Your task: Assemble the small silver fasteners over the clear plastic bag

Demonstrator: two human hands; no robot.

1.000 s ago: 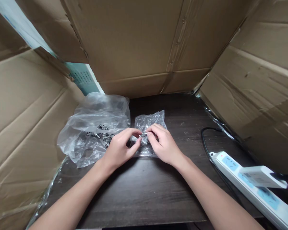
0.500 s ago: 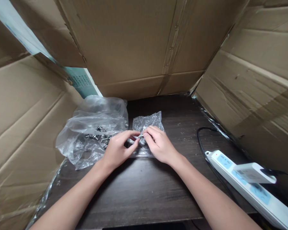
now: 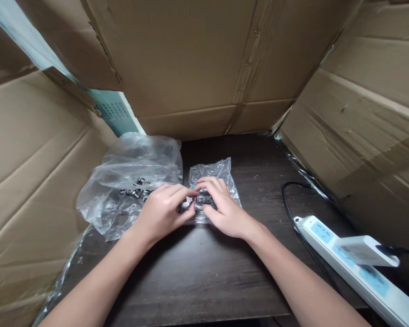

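My left hand (image 3: 162,211) and my right hand (image 3: 221,206) meet over a small clear plastic bag (image 3: 213,170) lying on the dark wooden table (image 3: 204,272). Their fingertips are curled together and pinch small metal parts (image 3: 202,199) at the bag's near end. A larger crumpled clear bag (image 3: 132,163) with several small metal parts (image 3: 136,188) inside lies just left of my left hand.
Cardboard panels wall the table in on the left (image 3: 30,172), back (image 3: 197,63) and right (image 3: 361,113). A white power strip (image 3: 357,268) with a white plug adapter (image 3: 366,250) and a black cable (image 3: 289,204) lies at the right front.
Both hands have lowered onto the small bag. The fingers now pinch metal parts lying at the bag rather than one small piece held just above it.
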